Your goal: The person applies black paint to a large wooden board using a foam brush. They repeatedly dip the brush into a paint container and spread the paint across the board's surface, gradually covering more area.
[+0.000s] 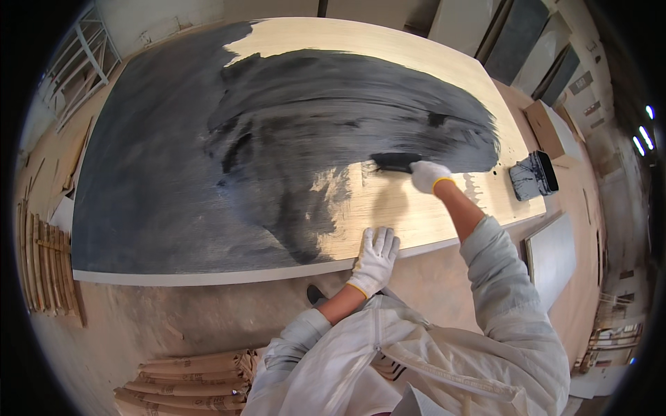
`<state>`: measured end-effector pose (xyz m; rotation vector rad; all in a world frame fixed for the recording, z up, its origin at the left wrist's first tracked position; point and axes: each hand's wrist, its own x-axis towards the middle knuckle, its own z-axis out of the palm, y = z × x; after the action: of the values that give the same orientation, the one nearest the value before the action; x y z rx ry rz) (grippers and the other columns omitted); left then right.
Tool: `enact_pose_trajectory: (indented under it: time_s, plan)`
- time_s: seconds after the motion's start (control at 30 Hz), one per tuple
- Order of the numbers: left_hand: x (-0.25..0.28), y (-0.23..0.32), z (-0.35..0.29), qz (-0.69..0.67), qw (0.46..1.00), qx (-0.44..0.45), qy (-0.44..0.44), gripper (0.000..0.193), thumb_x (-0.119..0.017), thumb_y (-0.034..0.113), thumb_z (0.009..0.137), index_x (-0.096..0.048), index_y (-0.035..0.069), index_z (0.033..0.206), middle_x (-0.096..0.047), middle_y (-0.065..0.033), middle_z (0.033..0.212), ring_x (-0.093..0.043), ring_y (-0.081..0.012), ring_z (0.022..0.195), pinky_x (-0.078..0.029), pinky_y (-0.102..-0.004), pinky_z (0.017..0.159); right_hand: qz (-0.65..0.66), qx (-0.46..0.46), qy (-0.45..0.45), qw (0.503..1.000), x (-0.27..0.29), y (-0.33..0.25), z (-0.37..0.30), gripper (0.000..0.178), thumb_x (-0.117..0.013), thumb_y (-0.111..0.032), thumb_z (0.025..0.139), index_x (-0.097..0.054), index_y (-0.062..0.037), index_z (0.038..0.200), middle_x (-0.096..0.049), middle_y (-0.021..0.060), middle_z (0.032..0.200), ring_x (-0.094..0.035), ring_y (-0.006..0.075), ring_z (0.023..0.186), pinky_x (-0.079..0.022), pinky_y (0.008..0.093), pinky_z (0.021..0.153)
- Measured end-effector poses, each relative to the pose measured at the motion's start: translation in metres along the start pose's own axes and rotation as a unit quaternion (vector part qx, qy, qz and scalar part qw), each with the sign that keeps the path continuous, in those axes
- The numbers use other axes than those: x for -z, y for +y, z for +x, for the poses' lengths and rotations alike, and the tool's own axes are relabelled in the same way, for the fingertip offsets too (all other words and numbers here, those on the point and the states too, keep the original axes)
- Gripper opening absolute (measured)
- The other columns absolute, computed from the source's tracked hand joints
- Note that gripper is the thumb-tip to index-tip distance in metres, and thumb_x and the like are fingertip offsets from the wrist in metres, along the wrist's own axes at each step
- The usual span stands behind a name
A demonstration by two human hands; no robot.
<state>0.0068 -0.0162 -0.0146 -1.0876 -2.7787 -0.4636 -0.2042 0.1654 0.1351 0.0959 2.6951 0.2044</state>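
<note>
In a white glove with a yellow cuff, my right hand (430,175) grips a dark paint brush (395,162), whose black end lies on the pale wooden board (416,208). Black paint (333,104) covers the board's left side and much of its middle in streaks. Bare pale wood shows along the far edge and at the near right. My left hand (377,261), gloved alike, rests with fingers spread on the near edge of the board. A paint-smeared container (533,176) stands on the board's right end, beyond my right hand.
Brown paper sacks (187,381) lie on the floor at the lower left. Wooden slats (48,260) and a metal frame (83,59) are farther left. A cardboard box (551,130), a pale panel (551,256) and dark leaning panels (517,38) are on the right.
</note>
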Motion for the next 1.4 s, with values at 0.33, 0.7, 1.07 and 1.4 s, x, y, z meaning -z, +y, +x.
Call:
enact_pose_trajectory:
  time_s: [0.33, 0.7, 1.07, 1.4]
  plan:
    - [-0.002, 0.000, 0.001, 0.029, 0.999, -0.028, 0.017, 0.060, -0.042, 0.023, 0.104, -0.044, -0.003, 0.158, -0.042, -0.0248, 0.166, -0.034, -0.0436, 0.156, -0.020, -0.0724, 0.125, -0.032, 0.003, -0.023, 0.999, -0.007, 0.051, 0.012, 0.042, -0.047, -0.020, 0.103, -0.071, -0.0038, 0.134, -0.071, 0.0243, 0.136, -0.065, 0.0406, 0.131, -0.052, 0.0493, 0.110]
    - [0.000, -0.004, -0.004, 0.058, 0.997, -0.047, 0.000, 0.062, -0.039, 0.027, 0.106, -0.043, -0.002, 0.161, -0.038, -0.0263, 0.169, -0.033, -0.0447, 0.158, -0.017, -0.0742, 0.125, 0.029, 0.033, 0.011, 0.999, 0.009, -0.083, -0.040, 0.035, -0.056, -0.016, 0.094, -0.076, -0.0015, 0.120, -0.076, 0.0260, 0.121, -0.074, 0.0413, 0.115, -0.057, 0.0507, 0.098]
    - [0.005, -0.002, -0.002, 0.079, 0.996, -0.044, -0.023, 0.063, -0.035, 0.028, 0.108, -0.039, -0.001, 0.163, -0.036, -0.0232, 0.171, -0.030, -0.0427, 0.160, -0.016, -0.0699, 0.127, -0.024, 0.093, -0.039, 0.995, 0.027, -0.137, -0.023, 0.033, -0.055, -0.017, 0.094, -0.082, 0.0008, 0.101, -0.079, 0.0259, 0.104, -0.079, 0.0401, 0.101, -0.062, 0.0497, 0.084]
    - [0.014, -0.001, -0.004, 0.055, 0.997, -0.041, -0.028, 0.062, -0.038, 0.029, 0.108, -0.041, 0.000, 0.162, -0.035, -0.0223, 0.172, -0.029, -0.0417, 0.160, -0.015, -0.0688, 0.129, -0.112, 0.140, -0.073, 0.981, 0.031, -0.111, -0.033, 0.046, -0.049, -0.015, 0.097, -0.066, -0.0069, 0.139, -0.074, 0.0244, 0.128, -0.072, 0.0408, 0.119, -0.057, 0.0490, 0.100]
